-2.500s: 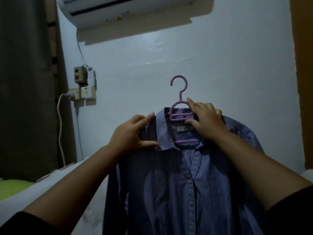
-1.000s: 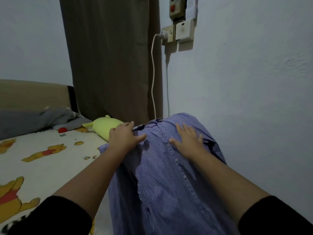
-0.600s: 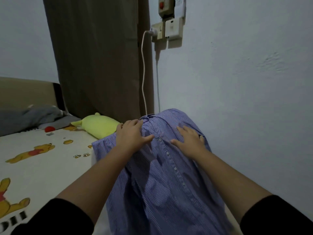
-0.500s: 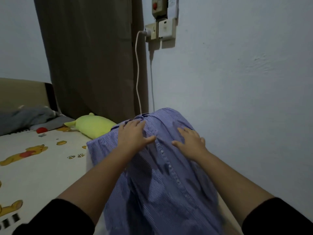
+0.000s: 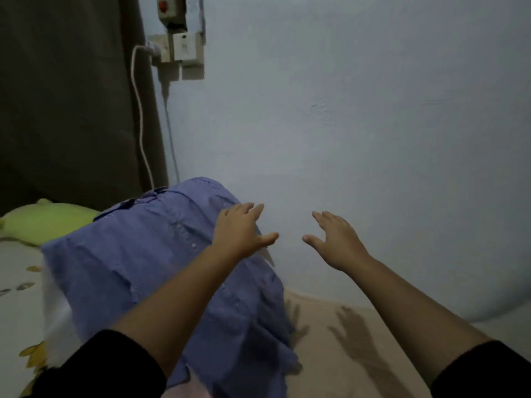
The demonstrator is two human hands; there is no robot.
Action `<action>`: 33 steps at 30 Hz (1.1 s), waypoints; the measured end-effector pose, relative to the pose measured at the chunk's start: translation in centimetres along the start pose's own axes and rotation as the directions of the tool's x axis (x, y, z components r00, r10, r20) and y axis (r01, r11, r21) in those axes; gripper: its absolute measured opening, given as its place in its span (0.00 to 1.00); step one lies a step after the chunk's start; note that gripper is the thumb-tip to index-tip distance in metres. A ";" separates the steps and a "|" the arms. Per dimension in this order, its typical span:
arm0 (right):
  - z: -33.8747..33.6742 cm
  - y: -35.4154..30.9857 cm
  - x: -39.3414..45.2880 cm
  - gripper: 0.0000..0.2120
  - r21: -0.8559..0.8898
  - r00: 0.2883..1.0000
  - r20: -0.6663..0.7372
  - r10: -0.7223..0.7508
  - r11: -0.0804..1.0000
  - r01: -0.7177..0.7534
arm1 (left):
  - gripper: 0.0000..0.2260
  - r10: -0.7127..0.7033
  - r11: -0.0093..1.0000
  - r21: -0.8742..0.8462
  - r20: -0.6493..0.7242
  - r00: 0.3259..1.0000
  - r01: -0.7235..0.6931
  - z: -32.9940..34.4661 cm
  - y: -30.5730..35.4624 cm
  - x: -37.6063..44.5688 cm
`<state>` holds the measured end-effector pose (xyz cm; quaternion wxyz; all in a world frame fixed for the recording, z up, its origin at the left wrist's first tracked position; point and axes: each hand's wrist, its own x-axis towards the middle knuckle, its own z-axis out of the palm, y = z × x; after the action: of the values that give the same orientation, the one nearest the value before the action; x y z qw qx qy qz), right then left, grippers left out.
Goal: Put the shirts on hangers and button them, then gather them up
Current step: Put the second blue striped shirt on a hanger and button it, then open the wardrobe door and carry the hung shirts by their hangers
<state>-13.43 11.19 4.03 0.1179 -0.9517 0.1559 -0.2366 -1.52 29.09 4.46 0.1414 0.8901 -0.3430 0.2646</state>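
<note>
Head view looks down over a bed at the left of the frame and a pale wall filling the right and upper part. A blue striped shirt lies draped over the bed's right edge in the middle left of the frame, its collar end toward the top near the wall and its lower part hanging down over the side toward the beige floor at the bottom. Its button row runs along the middle of the cloth; whether the buttons are done up cannot be told. The left hand is at centre frame with fingers straight and thumb spread, holding nothing, over the shirt's right edge; whether it touches the cloth cannot be told. The right hand is just right of it, well apart from the shirt, fingers spread and relaxed, holding nothing, in front of the bare wall. Both hands cast shadows on the floor at lower right. Between the hanging shirt and the wall runs a strip of floor. A yellow-green pillow lies on the bed at the left edge, beside the shirt's collar end. A dark curtain fills the upper left, and beside it a socket box sits on the wall with a white cable running down behind the shirt.
</note>
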 end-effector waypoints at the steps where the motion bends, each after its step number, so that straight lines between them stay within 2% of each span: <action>1: -0.9 1.0 -0.9 0.31 -0.015 1.000 -0.012 0.025 1.000 -0.025 | 0.37 0.023 1.000 -0.011 0.009 1.000 -0.023 0.2 1.5 0.3; 7: -6.8 7.3 -7.5 0.31 -0.114 0.977 -0.117 0.178 0.975 -0.191 | 0.37 0.212 0.969 -0.131 0.012 0.977 -0.209 1.6 12.1 0.7; 14: -12.4 12.8 -17.0 0.30 -0.186 0.889 -0.269 0.370 0.886 -0.425 | 0.36 0.460 0.838 -0.322 -0.015 0.888 -0.440 2.5 24.4 -1.4; 22: -18.6 15.1 -26.7 0.30 -0.277 0.738 -0.382 0.556 0.693 -0.665 | 0.35 0.647 0.611 -0.473 -0.164 0.745 -0.635 0.4 34.9 -4.5; 29: -25.4 14.7 -33.6 0.30 -0.309 0.553 -0.559 0.618 0.464 -0.830 | 0.37 0.709 0.380 -0.560 -0.336 0.621 -0.736 -3.1 43.1 -6.4; 33: -30.0 14.1 -37.7 0.29 -0.337 0.500 -0.618 0.607 0.370 -0.866 | 0.35 0.731 0.217 -0.582 -0.435 0.526 -0.784 -5.7 48.7 -8.0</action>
<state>-63.09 6.94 10.01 -0.1362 -0.6838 0.6617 -0.2757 -41.99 0.54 8.01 0.3443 0.4624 -0.7994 0.1693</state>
